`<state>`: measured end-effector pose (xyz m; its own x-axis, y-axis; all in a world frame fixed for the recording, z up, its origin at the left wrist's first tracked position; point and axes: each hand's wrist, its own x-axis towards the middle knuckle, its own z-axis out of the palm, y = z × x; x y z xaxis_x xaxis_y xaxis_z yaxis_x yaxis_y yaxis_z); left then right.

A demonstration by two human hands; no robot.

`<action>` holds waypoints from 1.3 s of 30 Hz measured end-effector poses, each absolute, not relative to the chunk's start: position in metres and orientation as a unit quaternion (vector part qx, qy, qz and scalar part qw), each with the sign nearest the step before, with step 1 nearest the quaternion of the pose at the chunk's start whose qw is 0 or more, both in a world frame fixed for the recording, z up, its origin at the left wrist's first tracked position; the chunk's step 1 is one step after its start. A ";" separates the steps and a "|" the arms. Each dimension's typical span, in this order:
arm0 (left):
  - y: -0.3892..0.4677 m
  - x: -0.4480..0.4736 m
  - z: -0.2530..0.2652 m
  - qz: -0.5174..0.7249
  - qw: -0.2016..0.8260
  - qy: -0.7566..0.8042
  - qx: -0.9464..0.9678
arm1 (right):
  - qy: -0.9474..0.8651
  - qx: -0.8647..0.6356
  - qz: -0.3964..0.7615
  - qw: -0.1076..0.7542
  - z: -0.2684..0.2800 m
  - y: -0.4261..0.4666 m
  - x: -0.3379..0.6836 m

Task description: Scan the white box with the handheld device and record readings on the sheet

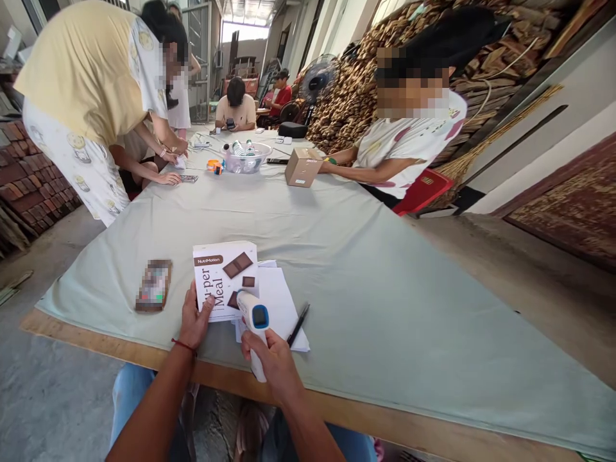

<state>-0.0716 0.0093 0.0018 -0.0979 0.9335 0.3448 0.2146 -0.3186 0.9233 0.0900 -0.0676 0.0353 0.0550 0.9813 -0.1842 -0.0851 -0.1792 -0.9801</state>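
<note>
My left hand is closed on the lower left corner of a white box printed "NutriMotion" with chocolate pieces on its front. In my right hand is a white infrared thermometer with a blue-rimmed screen, its handle wrapped by my fingers. The thermometer's head overlaps the box's lower right part in this view; whether they touch I cannot tell. Beneath and beside the box lie white paper sheets, with a black pen on their right edge. A phone rests left of the box.
A cloth-covered table spreads ahead, its wooden edge near my legs. Farther off are a cardboard box at a seated person's hands, a clear basin of bottles, and an orange item. A person leans in at left.
</note>
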 end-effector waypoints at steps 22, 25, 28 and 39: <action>0.008 -0.068 0.002 0.577 0.361 0.476 0.557 | -0.430 -0.575 0.515 0.467 0.029 -0.071 0.085; 0.008 -0.069 0.000 0.576 0.356 0.478 0.560 | -0.440 -0.571 0.507 0.473 0.026 -0.071 0.086; 0.009 -0.069 -0.001 0.572 0.344 0.478 0.571 | -0.450 -0.575 0.497 0.469 0.025 -0.071 0.086; 0.008 -0.070 0.000 0.560 0.333 0.481 0.586 | -0.430 -0.585 0.509 0.463 0.022 -0.072 0.085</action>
<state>-0.0696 0.0076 -0.0003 -0.0904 0.9376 0.3359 0.1918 -0.3145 0.9297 0.0851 -0.0720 0.0217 0.1118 0.9738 -0.1983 0.0310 -0.2028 -0.9787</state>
